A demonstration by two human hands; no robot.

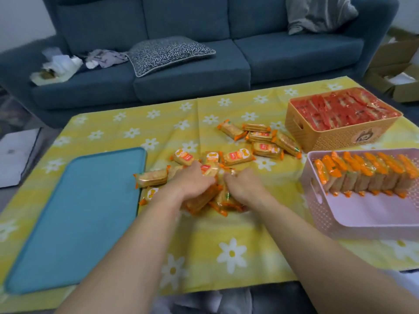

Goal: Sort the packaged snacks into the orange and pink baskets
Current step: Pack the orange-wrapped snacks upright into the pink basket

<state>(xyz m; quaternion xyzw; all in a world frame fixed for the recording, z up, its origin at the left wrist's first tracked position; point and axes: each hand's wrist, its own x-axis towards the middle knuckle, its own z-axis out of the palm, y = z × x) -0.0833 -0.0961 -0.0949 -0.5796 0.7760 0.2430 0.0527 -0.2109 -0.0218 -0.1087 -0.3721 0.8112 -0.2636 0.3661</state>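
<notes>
Gathering loose orange-wrapped biscuit packs (238, 156), left hand (192, 180) and right hand (246, 186) on pile, grip unclear; needs lift into pink perforated plastic basket (317, 201) next.

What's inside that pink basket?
In the pink basket, a row of orange-topped snack packets stands upright along the far side; the near floor is bare. Whatever lies behind or under the row is covered.

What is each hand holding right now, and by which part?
Both left hand and right hand curl into the snack pile; blur hides any definite hold.
</notes>
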